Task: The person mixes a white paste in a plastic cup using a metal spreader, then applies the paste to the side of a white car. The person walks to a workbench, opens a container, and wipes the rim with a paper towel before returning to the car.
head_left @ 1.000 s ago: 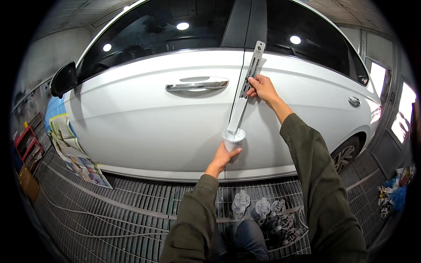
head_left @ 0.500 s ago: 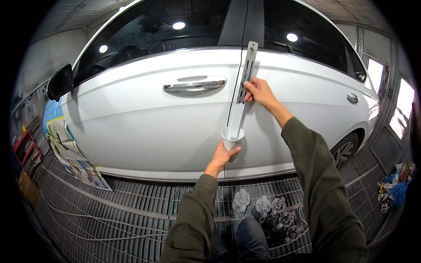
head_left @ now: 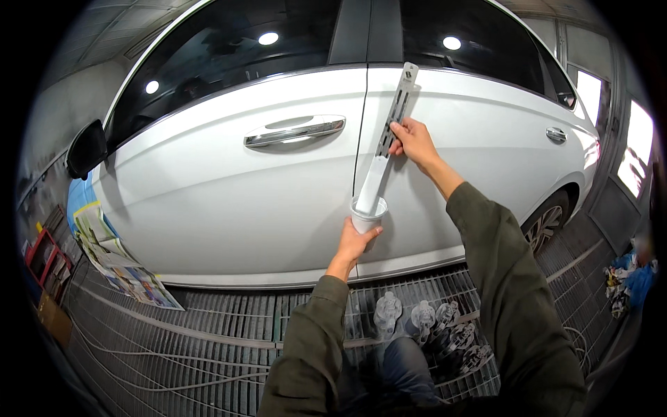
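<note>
My left hand (head_left: 356, 241) is closed round a small whitish cup (head_left: 367, 221), held upright in front of the lower car doors. Above it, my right hand (head_left: 415, 141) pinches a long flat mixing stick (head_left: 401, 101) partway up its length. Dark slots run along the upper part of this stick, and white paint coats its lower part. Its bottom end stands inside the cup, tilted so that the top leans right. What the cup holds is hard to make out. Behind both hands is a white car (head_left: 278, 194) with a chrome door handle (head_left: 295, 131).
Printed masking paper (head_left: 114, 250) hangs over the car's front left side. Several cloudy plastic-covered shoes or spray cups (head_left: 388, 314) stand on the floor grating (head_left: 208, 320) near my legs. A hose (head_left: 174, 354) lies at left; a red rack (head_left: 45, 260) and crumpled rags (head_left: 629, 278) flank the car.
The mixing stick leans further to the right, with its top now right of the door gap. My view has shifted slightly, and the cup sits a little higher in it.
</note>
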